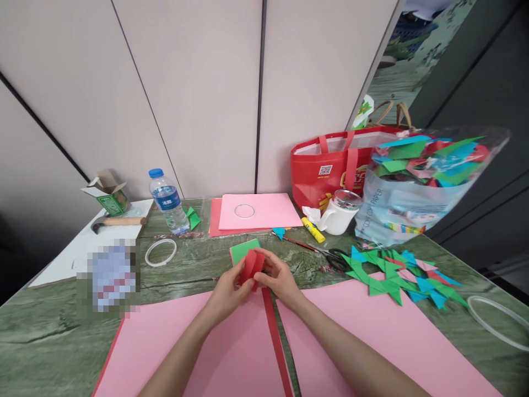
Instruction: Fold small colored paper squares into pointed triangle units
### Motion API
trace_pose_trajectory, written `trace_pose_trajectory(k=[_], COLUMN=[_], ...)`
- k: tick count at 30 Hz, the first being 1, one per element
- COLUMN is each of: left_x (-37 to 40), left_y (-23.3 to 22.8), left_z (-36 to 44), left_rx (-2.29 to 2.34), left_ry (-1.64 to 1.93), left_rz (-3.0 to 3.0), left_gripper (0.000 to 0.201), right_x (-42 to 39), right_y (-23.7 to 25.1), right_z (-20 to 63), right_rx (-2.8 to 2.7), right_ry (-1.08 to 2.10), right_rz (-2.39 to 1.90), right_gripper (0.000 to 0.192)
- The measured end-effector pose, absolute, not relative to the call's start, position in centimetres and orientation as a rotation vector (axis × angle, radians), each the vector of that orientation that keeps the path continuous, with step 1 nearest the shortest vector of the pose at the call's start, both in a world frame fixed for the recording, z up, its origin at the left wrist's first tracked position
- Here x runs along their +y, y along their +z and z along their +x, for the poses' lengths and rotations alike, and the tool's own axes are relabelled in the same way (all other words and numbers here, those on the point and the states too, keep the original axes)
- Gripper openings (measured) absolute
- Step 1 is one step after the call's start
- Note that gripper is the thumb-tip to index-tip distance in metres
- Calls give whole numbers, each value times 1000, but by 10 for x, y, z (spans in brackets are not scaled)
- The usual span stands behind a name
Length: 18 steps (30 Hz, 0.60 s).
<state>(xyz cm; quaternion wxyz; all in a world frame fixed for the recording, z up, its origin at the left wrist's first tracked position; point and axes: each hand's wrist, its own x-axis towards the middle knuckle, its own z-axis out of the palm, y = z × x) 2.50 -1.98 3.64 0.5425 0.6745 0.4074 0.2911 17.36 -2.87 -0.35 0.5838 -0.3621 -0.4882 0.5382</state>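
Between both hands, in the middle of the head view, is a small piece of folded red paper (251, 266). My left hand (230, 292) pinches its left side, with the thumb in front. My right hand (278, 275) is closed on its right side, thumb low and fingers behind. Just behind the hands lies a small stack of square paper (243, 250), green on top. Large pink sheets (231, 342) lie under my forearms, a red sheet's edge showing beside the left one.
Folded paper pieces (397, 275) lie heaped at right, before a clear bag (413, 193) full of more. Scissors (335, 258), a glue stick (313, 229) and a white mug (339, 214) stand or lie behind. A water bottle (168, 201) and hammer (119, 221) are at left.
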Motion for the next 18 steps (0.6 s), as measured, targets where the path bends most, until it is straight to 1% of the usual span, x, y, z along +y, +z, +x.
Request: trace_pose_trajectory(k=[7,9,13,14,16,18], left_x=[-18,-16,-15,-15,-15,-15], left_y=[41,40,38,37,35,34], left_z=[22,21,20,20,20,20], left_rx=[849,816,726,715,709,723], left_ry=[745,756,779,788,833,900], left_rz=[1121,1038,993,990,1007,1050], left_gripper=[37,35,33,33,37,47], right_x=[-29,-28,-25,-25,-26,-27], right_y=[-2,-6,-11,-11,-10,-8], right_z=[173,173,175,175,175,175], right_rx=[-1059,-973,-968,-1017,-1134,-1178], right_ry=[1286,1263,1081,1037,1033,1072], right_rz=[-833,-858,-963,-992,-996,-978], right_gripper=[58,51,15,10,10,18])
